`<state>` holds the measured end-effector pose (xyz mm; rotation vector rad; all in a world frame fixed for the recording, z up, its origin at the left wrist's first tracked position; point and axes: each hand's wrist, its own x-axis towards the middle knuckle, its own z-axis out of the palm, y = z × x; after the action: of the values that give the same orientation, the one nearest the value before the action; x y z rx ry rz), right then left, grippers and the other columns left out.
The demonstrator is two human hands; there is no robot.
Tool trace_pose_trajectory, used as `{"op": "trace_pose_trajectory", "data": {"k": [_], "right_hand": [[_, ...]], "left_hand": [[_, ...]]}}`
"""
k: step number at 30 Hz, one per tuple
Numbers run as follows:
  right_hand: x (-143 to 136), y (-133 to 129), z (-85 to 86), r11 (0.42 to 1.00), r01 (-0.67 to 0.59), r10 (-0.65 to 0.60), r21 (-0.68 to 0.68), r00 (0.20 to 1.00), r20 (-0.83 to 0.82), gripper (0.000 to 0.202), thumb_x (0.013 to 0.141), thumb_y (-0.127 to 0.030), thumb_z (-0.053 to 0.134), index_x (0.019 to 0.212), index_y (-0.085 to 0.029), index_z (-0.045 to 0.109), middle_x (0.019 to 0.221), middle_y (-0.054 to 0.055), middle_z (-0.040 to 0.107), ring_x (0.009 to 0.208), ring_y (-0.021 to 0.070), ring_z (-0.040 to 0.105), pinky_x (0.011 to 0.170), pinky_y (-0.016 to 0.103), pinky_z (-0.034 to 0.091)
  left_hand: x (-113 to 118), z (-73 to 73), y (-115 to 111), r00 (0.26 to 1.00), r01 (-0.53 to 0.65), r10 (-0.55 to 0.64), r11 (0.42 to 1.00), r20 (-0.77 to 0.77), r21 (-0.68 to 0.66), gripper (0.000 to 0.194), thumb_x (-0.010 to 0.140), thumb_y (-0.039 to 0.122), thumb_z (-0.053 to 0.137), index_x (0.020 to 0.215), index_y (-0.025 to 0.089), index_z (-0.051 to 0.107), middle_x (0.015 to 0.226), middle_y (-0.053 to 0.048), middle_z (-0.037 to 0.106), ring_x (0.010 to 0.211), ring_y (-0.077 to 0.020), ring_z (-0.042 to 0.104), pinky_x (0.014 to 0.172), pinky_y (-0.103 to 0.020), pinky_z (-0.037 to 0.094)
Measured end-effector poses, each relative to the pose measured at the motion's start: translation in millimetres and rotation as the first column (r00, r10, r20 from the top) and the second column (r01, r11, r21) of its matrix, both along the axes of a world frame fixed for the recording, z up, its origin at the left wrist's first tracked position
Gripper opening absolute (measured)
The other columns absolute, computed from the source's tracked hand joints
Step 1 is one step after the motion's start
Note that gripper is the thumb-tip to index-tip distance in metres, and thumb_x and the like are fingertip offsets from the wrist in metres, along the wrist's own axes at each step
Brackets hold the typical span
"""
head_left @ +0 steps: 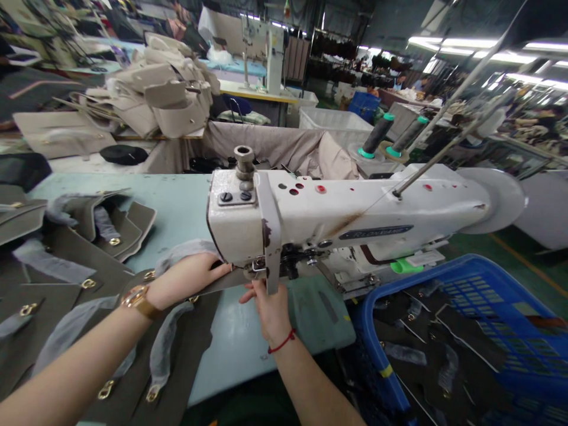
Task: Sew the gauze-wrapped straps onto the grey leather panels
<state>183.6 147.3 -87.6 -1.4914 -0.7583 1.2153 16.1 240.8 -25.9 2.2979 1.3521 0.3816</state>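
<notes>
My left hand (206,271) is at the needle end of a white sewing machine (310,207), its thumb reaching toward the needle area. It appears closed on a grey-brown bag panel (217,285); the machine head hides part of its fingers. Just right of it, my right hand (271,305) has its fingertips bunched beneath the metal guard bar (268,236). What those fingertips pinch is hidden. Under my left forearm lie more grey-brown panels (186,349), with gold clasps (153,393) and straps in whitish wrapping (164,349).
A blue plastic basket (377,307) holding similar panels stands at the right, close to the machine table (235,337). Beige bag pieces (168,100) are heaped at the back left. Two dark thread cones (377,136) stand behind the machine.
</notes>
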Motion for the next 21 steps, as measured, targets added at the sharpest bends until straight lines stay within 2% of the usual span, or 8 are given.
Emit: {"op": "trace_pose_trajectory", "data": {"k": [4, 7, 8, 10, 12, 14, 17, 21], "right_hand": [[2, 0, -0.9, 1.0, -0.013, 0.013, 0.013, 1.0, 0.004, 0.039, 0.084, -0.04, 0.054, 0.061, -0.013, 0.07, 0.047, 0.003, 0.064, 0.037, 0.0103, 0.043, 0.04, 0.022, 0.027], [2, 0, -2.8, 0.999, -0.011, 0.012, 0.045, 1.0, -0.009, 0.038, 0.084, -0.041, 0.054, 0.064, -0.013, 0.07, 0.047, 0.003, 0.065, 0.037, 0.0103, 0.043, 0.04, 0.022, 0.028], [2, 0, -3.4, 0.999, -0.005, 0.006, 0.051, 1.0, -0.011, 0.037, 0.084, -0.041, 0.054, 0.066, -0.013, 0.07, 0.047, 0.002, 0.065, 0.037, 0.0102, 0.042, 0.04, 0.022, 0.027], [1, 0, -4.6, 0.998, 0.009, -0.009, 0.06, 1.0, -0.001, 0.034, 0.083, -0.041, 0.055, 0.069, -0.013, 0.069, 0.047, 0.002, 0.064, 0.036, 0.0102, 0.041, 0.039, 0.022, 0.028], [1, 1, -5.5, 0.997, 0.02, -0.023, 0.074, 0.999, 0.036, 0.036, 0.083, -0.042, 0.054, 0.068, -0.013, 0.068, 0.047, 0.001, 0.064, 0.037, 0.0111, 0.044, 0.04, 0.022, 0.03], [1, 1, -6.0, 0.996, 0.018, -0.026, 0.088, 0.996, 0.09, 0.038, 0.084, -0.044, 0.053, 0.067, -0.014, 0.068, 0.048, 0.002, 0.064, 0.039, 0.0128, 0.048, 0.041, 0.023, 0.032], [3, 2, -6.0, 0.995, -0.009, -0.009, 0.1, 0.984, 0.175, 0.04, 0.086, -0.045, 0.05, 0.067, -0.016, 0.07, 0.049, 0.003, 0.065, 0.045, 0.0153, 0.055, 0.045, 0.023, 0.036], [6, 1, -3.4, 0.992, -0.062, 0.036, 0.107, 0.972, 0.232, 0.043, 0.089, -0.046, 0.046, 0.067, -0.017, 0.071, 0.05, 0.002, 0.065, 0.05, 0.0162, 0.059, 0.049, 0.024, 0.04]], "left_hand": [[-4, -16.5, -67, 0.975, -0.11, 0.083, 0.986, 0.205, 0.124, 0.024, 0.085, 0.038, 0.054, 0.094, 0.021, 0.068, 0.101, -0.009, 0.069, 0.097, -0.0265, 0.061, 0.089, -0.036, 0.044], [8, -37.1, -115, 0.828, -0.162, 0.224, 0.973, 0.514, -0.163, 0.017, 0.084, 0.034, 0.059, 0.079, 0.019, 0.065, 0.082, -0.005, 0.062, 0.079, -0.0201, 0.058, 0.072, -0.029, 0.046], [15, -44.0, -123, 0.738, -0.133, 0.333, 0.924, 0.586, -0.358, 0.019, 0.083, 0.037, 0.06, 0.079, 0.019, 0.065, 0.075, -0.003, 0.06, 0.069, -0.0164, 0.055, 0.062, -0.025, 0.044], [32, -55.7, -124, 0.472, 0.009, 0.602, 0.727, 0.644, -0.687, 0.026, 0.083, 0.044, 0.06, 0.088, 0.019, 0.065, 0.072, -0.001, 0.058, 0.057, -0.0106, 0.048, 0.05, -0.02, 0.038], [46, -63.3, -108, 0.195, 0.195, 0.765, 0.583, 0.613, -0.789, 0.034, 0.079, 0.048, 0.065, 0.095, 0.018, 0.066, 0.08, -0.003, 0.063, 0.057, -0.0089, 0.049, 0.048, -0.018, 0.037], [55, -66.8, -87, 0.077, 0.298, 0.795, 0.557, 0.601, -0.775, 0.035, 0.073, 0.046, 0.072, 0.092, 0.017, 0.069, 0.086, -0.005, 0.067, 0.067, -0.0114, 0.056, 0.057, -0.02, 0.043], [58, -67.8, -66, 0.202, 0.27, 0.773, 0.546, 0.601, -0.793, 0.034, 0.069, 0.044, 0.075, 0.085, 0.013, 0.073, 0.084, -0.007, 0.071, 0.081, -0.0169, 0.06, 0.075, -0.026, 0.047], [52, -64.5, -63, 0.443, -0.037, 0.755, 0.554, 0.483, -0.832, 0.045, 0.065, 0.055, 0.073, 0.074, 0.011, 0.074, 0.077, -0.009, 0.07, 0.082, -0.0209, 0.059, 0.078, -0.029, 0.044]]}}
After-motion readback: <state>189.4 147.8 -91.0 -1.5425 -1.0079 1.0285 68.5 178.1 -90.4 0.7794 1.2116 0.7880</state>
